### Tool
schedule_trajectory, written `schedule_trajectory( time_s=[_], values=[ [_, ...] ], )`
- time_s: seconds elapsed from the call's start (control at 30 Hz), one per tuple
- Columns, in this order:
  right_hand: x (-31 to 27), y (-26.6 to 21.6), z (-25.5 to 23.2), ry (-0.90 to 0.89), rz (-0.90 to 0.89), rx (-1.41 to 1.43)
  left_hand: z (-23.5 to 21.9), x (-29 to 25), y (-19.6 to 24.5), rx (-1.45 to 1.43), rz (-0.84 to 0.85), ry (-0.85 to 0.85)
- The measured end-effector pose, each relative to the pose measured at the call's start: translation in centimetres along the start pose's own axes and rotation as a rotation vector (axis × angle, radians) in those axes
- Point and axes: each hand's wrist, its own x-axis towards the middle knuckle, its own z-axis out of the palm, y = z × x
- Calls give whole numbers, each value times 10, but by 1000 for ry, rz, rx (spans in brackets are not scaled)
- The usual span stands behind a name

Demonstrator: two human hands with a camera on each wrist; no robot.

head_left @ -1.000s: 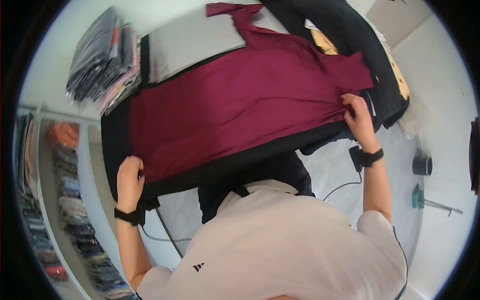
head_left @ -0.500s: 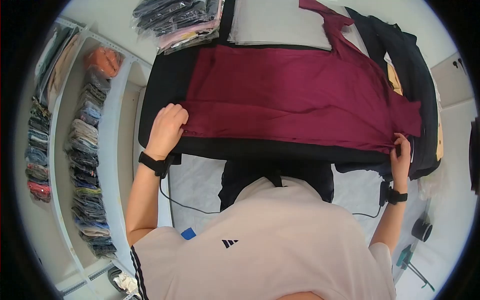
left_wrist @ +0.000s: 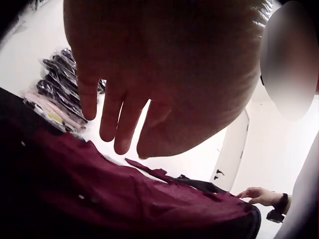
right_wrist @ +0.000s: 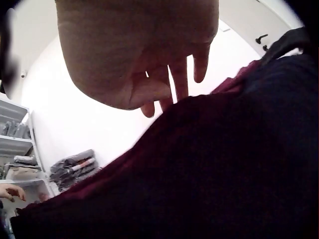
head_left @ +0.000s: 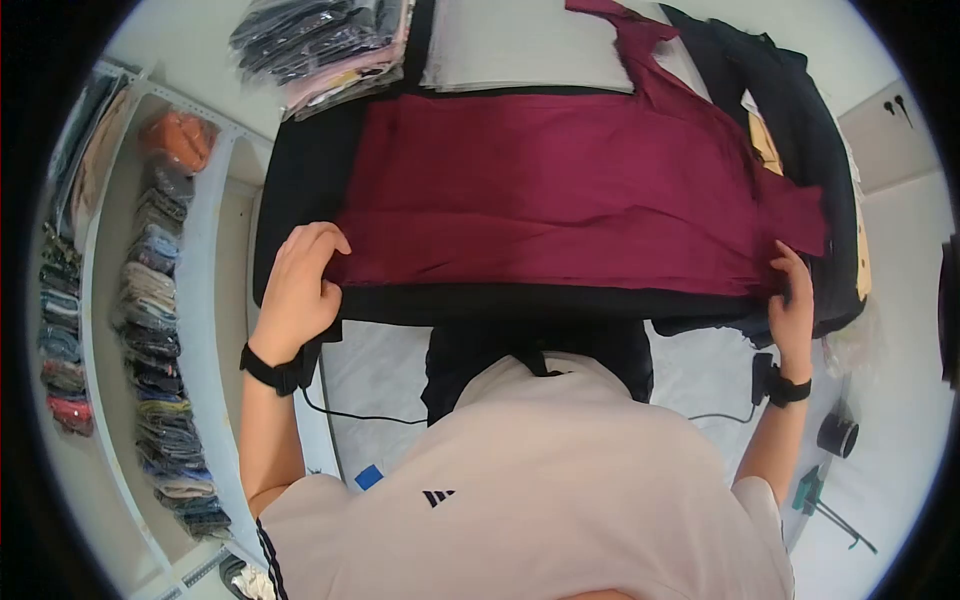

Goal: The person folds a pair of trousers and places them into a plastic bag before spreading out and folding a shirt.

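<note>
A maroon short-sleeved shirt (head_left: 540, 190) lies spread lengthwise on the black-covered table, its hem to the left and sleeves to the right. My left hand (head_left: 300, 285) is beside the near left corner, fingertips right at the hem. In the left wrist view this hand (left_wrist: 129, 99) shows fairly straight, slightly spread fingers with nothing between them. On the right, my right hand (head_left: 793, 305) reaches the near edge by the sleeve, fingertips at the cloth. The right wrist view shows loosely extended fingers (right_wrist: 179, 84) along the fabric, pinching nothing. Shallow creases run along the shirt's near side.
Bagged folded clothes (head_left: 320, 50) are stacked at the back left, beside a pile of clear plastic bags (head_left: 530, 45). Dark garments (head_left: 740, 70) lie at the right end. Shelves of packed clothes (head_left: 150, 310) stand left of the table.
Both hands gripped the shirt's near edge earlier; now both have loosened, and the left has drawn slightly off the corner. The near edge lies straighter. The head view has turned.
</note>
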Motion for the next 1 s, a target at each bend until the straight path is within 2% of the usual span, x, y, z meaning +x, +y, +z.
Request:
schedule_trajectory(
  time_s=[0.1,0.17,0.23,0.27,0.33,0.4,0.6,0.67,0.9,0.93,1.0],
  values=[
    [15,-33,7,-22,-151,-57,13,8,18,-99,118,31],
    [23,-41,16,-40,-83,67,20,12,23,-110,138,19],
    [34,-39,21,-72,10,119,26,16,24,-170,107,-129],
    [40,-42,21,-64,22,111,28,18,26,-155,127,-112],
    [53,-53,22,-191,-111,68,31,20,27,-147,132,-137],
    [60,-63,29,-253,-61,139,31,21,27,-134,122,-158],
    [66,-61,46,-305,-33,150,25,10,15,-105,-1,-130],
    [66,-59,47,-303,-3,219,23,6,4,-70,55,-116],
    [65,-54,57,-269,-52,164,24,5,-14,-42,86,-26],
    [64,-54,56,-260,-1,203,24,7,-14,-43,87,-25],
    [62,-51,56,-246,54,232,23,12,-12,-70,54,100]
  ],
)
